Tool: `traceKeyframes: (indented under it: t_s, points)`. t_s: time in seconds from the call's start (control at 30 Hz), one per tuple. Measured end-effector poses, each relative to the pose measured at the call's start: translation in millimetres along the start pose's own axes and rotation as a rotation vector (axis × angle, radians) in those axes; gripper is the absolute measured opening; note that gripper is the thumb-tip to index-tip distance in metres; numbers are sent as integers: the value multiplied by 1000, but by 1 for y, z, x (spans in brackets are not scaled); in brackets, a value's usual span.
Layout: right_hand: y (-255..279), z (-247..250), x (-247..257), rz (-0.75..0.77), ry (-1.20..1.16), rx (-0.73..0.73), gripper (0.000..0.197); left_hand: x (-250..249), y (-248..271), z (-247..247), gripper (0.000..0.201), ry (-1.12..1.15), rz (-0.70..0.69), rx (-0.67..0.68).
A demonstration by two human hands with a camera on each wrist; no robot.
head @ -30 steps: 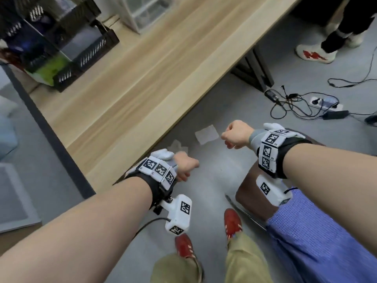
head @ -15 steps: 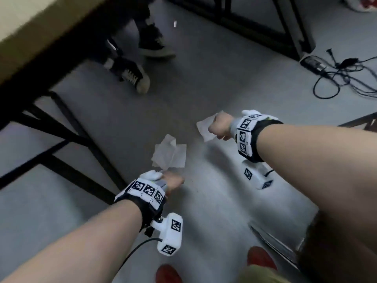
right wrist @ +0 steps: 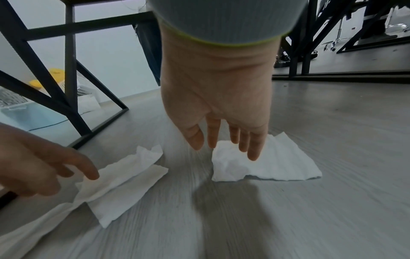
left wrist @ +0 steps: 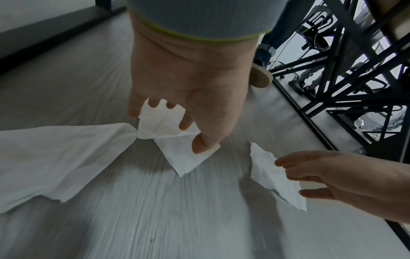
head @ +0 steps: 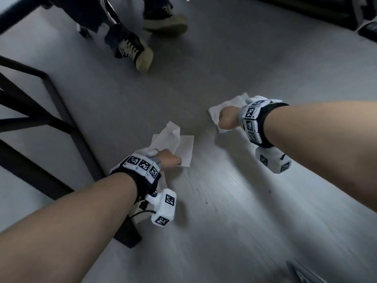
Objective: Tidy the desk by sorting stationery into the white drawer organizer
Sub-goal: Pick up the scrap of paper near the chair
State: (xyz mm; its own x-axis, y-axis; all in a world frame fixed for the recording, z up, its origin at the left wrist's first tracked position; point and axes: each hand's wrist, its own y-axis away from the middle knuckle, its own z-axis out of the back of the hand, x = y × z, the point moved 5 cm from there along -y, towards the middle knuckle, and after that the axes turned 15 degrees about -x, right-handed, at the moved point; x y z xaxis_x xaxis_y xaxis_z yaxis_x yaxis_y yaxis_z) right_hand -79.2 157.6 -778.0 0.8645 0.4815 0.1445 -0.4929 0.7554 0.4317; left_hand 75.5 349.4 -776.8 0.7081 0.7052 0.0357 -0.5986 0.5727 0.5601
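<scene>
No stationery or white drawer organizer is in view; I am bent over a grey floor. Two overlapping white tissues (head: 177,139) (left wrist: 182,157) (right wrist: 124,178) lie near the desk leg. My left hand (head: 169,159) (left wrist: 177,126) (right wrist: 73,173) is on their near edge, fingers curled round a crumpled fold and thumb pressing the paper. A separate white tissue (head: 230,105) (left wrist: 272,177) (right wrist: 277,163) lies to the right. My right hand (head: 226,117) (right wrist: 221,140) (left wrist: 295,178) hangs over it, fingers straight, tips at the paper.
The black metal desk frame (head: 51,119) (right wrist: 73,98) stands close on the left. Another person's dark sneakers (head: 138,54) rest on the floor ahead. A light-blue bin (right wrist: 29,113) sits behind the frame. More black frames (left wrist: 355,78) stand beyond.
My view dropped from the desk top to the floor beneath it. Both hands went down onto the tissues; the right one uncurled, the left closed on a fold.
</scene>
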Motion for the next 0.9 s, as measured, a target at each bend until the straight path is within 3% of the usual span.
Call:
traceKeyframes:
  t_s: [0.17,0.33,0.53,0.77,0.9]
  points:
    - [-7,-28,-4,-27,-6,0,42,-2,-23,-16,56,-72,-68,22]
    - [-9,-57,-12,-56,42,29,35,-12,-38,-29,59,-67,-98,40]
    - [-13,-62,-22,-50,42,114,38,-11,-55,-57,82,-86,-95,-12]
    - [-7,-70,-25,-31,-10,76,64,-1,-45,-67,60,-43,-114,26]
    - [2,-82,-21,50,111,128,52,-1,-39,-76,42,-94,-141,-67]
